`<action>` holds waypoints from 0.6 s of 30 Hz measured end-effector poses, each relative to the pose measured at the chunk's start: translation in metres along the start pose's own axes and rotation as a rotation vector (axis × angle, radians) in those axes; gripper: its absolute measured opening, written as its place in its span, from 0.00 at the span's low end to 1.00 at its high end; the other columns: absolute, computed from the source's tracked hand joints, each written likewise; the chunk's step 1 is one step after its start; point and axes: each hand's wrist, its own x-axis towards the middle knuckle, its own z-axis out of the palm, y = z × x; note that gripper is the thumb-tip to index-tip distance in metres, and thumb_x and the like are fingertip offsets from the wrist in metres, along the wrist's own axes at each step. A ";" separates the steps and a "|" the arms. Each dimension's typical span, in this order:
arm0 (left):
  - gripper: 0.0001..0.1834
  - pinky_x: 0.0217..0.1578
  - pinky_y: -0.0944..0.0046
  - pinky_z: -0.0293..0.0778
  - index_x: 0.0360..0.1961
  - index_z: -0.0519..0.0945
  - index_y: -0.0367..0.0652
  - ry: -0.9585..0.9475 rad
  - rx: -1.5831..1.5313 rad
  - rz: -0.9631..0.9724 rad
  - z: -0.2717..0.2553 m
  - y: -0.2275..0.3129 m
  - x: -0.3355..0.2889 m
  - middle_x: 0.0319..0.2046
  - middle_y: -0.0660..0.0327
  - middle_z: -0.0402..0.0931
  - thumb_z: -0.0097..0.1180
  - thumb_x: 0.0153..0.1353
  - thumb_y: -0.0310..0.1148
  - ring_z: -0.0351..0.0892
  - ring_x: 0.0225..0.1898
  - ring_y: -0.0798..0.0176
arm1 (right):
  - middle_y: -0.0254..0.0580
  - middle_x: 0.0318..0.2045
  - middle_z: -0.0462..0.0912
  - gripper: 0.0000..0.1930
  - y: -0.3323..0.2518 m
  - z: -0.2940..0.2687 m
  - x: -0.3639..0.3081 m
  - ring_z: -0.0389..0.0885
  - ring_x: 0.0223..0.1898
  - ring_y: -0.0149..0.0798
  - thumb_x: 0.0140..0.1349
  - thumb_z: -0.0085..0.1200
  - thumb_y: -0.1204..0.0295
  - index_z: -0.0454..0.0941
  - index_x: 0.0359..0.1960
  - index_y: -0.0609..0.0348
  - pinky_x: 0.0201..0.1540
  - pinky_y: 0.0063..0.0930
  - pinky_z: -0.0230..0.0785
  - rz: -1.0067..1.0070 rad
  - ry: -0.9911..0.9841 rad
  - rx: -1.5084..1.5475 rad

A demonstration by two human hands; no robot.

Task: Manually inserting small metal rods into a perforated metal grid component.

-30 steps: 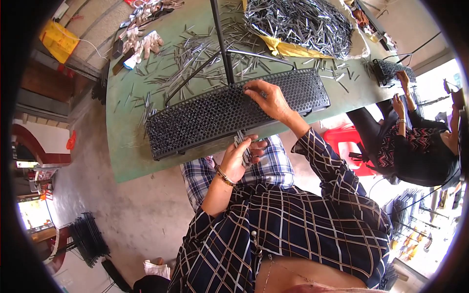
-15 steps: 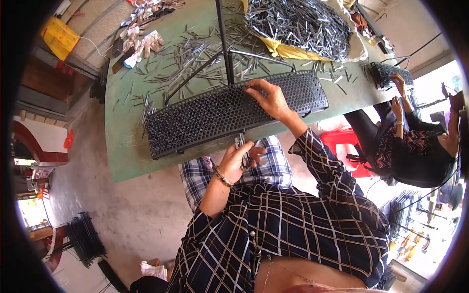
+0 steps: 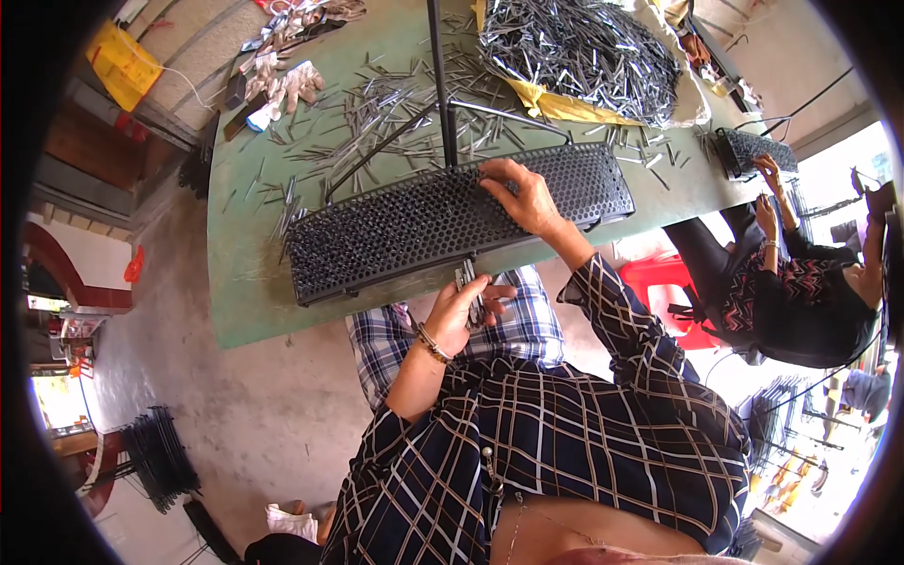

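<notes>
A long black perforated panel [image 3: 556, 193] lies slantwise along the near edge of the green table. Its left part is set with many thin dark strips, while open round holes show on the right. My right hand [image 3: 527, 202] rests over the panel's middle, thumb and forefinger pinched at the far edge; anything between the fingertips is too small to make out. Below the near edge, my left hand [image 3: 455, 315] is closed around a small bundle of thin metal strips [image 3: 469, 284]. A black metal rod frame [image 3: 440, 89] rises behind the panel.
Loose strips [image 3: 377, 113] are scattered over the green table [image 3: 247, 287]. A large heap of strips [image 3: 584, 56] fills an open sack at the back. Gloves [image 3: 292, 89] lie at the far left. To the right, another person [image 3: 800, 301] works at a similar panel beside a red stool [image 3: 650, 278].
The whole view has shifted slightly. My right hand stays pinched at almost the same spot on the panel, and my left hand keeps its bundle of strips.
</notes>
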 end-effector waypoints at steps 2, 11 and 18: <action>0.07 0.23 0.71 0.69 0.38 0.72 0.47 -0.007 0.007 0.004 -0.001 -0.001 0.000 0.37 0.53 0.80 0.46 0.64 0.37 0.76 0.28 0.69 | 0.45 0.37 0.80 0.10 -0.004 -0.002 0.001 0.79 0.38 0.47 0.56 0.55 0.73 0.75 0.40 0.60 0.43 0.34 0.69 -0.035 0.000 -0.036; 0.08 0.22 0.73 0.69 0.38 0.71 0.46 -0.032 0.010 -0.001 -0.001 -0.003 0.002 0.37 0.53 0.79 0.44 0.65 0.37 0.76 0.28 0.70 | 0.43 0.34 0.80 0.09 0.002 -0.003 0.000 0.77 0.37 0.47 0.56 0.54 0.74 0.76 0.38 0.59 0.45 0.35 0.66 -0.157 -0.058 -0.142; 0.07 0.22 0.73 0.70 0.38 0.72 0.46 -0.021 -0.004 -0.010 0.000 -0.003 0.002 0.37 0.53 0.79 0.45 0.65 0.36 0.76 0.27 0.71 | 0.41 0.35 0.78 0.09 0.005 0.003 0.002 0.75 0.38 0.45 0.55 0.54 0.72 0.78 0.38 0.60 0.43 0.35 0.65 -0.290 -0.110 -0.220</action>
